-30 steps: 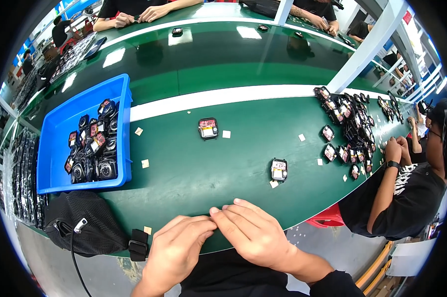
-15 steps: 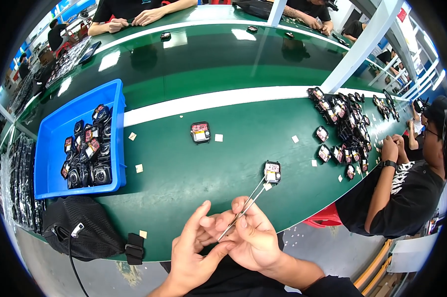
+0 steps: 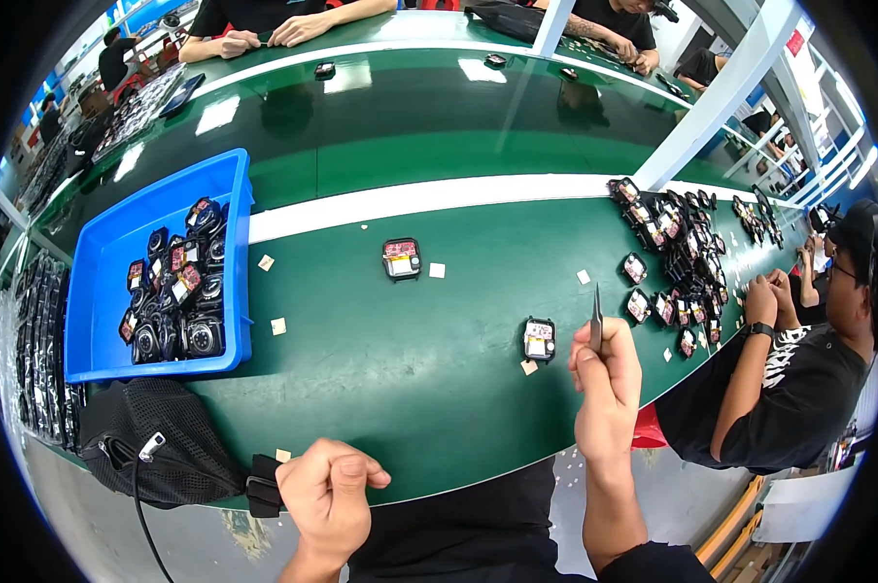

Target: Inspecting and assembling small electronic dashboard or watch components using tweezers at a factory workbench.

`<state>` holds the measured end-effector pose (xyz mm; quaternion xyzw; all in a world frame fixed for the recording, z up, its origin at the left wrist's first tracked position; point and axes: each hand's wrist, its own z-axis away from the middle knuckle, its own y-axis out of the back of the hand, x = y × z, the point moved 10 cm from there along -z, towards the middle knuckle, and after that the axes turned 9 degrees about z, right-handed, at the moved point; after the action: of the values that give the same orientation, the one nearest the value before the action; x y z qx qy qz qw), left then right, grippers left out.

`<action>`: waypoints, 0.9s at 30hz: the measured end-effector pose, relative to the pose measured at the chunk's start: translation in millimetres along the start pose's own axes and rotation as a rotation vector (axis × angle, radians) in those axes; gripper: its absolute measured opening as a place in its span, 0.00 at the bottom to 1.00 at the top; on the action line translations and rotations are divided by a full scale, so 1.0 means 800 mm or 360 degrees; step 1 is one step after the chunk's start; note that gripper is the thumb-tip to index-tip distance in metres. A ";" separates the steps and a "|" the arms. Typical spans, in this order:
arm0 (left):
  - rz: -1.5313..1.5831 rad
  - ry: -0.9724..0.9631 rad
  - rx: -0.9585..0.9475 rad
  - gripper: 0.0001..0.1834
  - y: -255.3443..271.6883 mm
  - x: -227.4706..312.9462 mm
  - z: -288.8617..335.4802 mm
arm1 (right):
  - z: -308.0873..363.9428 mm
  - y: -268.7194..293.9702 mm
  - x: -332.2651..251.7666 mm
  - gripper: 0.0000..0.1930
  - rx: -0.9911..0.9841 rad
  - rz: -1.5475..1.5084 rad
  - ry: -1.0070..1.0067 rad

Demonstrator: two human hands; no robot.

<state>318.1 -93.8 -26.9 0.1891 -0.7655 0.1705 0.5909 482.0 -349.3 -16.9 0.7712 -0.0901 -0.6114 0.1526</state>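
Note:
My right hand (image 3: 609,389) pinches a pair of tweezers (image 3: 596,321) upright, tips pointing away from me. Just left of it on the green bench lies a black square watch case (image 3: 539,340) with red and white innards, a small cream paper square (image 3: 529,367) at its lower edge. My left hand (image 3: 334,496) is curled closed over the bench's near edge, beside a black strap (image 3: 263,486); anything inside its fingers is hidden. Farther off, a second watch case (image 3: 401,259) lies beside another pale square (image 3: 438,270).
A blue bin (image 3: 157,370) of watch cases stands at the left, behind a black mesh bag (image 3: 157,442). A pile of cases (image 3: 687,238) spreads at the right, near a white post (image 3: 716,97). A co-worker (image 3: 798,360) sits at the right; others work across the bench.
My hands have parted: the left moved left and down and curled closed, while the right moved right with the tweezers, whose tips swung away from the near watch case.

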 end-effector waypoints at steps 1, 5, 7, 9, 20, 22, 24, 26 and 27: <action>0.0001 0.0000 0.0004 0.22 -0.004 -0.001 0.000 | -0.007 0.005 -0.002 0.07 0.0021 0.0384 0.0125; -0.0112 -0.0018 -0.0077 0.12 -0.016 -0.005 0.001 | -0.022 -0.021 -0.020 0.09 -0.0081 0.0957 0.0217; -0.0253 -0.0175 -0.0233 0.08 -0.031 0.005 -0.001 | -0.026 -0.032 -0.032 0.09 -0.0103 0.0988 0.0383; -0.0282 -0.0193 -0.0297 0.04 -0.035 0.005 -0.001 | -0.030 -0.044 -0.017 0.09 -0.0328 0.1002 0.0356; -0.0502 -0.0400 -0.0361 0.21 -0.056 0.020 -0.005 | 0.007 -0.071 0.012 0.13 -0.0470 -0.0593 -0.0399; -0.0480 -0.0436 -0.0359 0.24 -0.059 0.023 -0.005 | 0.041 -0.098 0.007 0.11 -0.0619 -0.1131 -0.0685; -0.0350 -0.0392 -0.0246 0.27 -0.052 0.020 -0.004 | 0.074 -0.132 0.001 0.10 -0.0835 -0.1540 -0.0967; -0.0376 -0.0480 -0.0268 0.29 -0.050 0.021 -0.001 | 0.104 -0.159 -0.008 0.10 -0.1012 -0.1746 -0.1220; -0.0396 -0.0570 -0.0289 0.31 -0.049 0.025 0.001 | 0.115 -0.170 -0.009 0.10 -0.1064 -0.1755 -0.1283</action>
<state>331.8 -130.0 -6.4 0.2553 -0.8412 -0.0094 0.4766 384.6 -231.2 -75.7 0.3344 0.4497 -0.8282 0.0056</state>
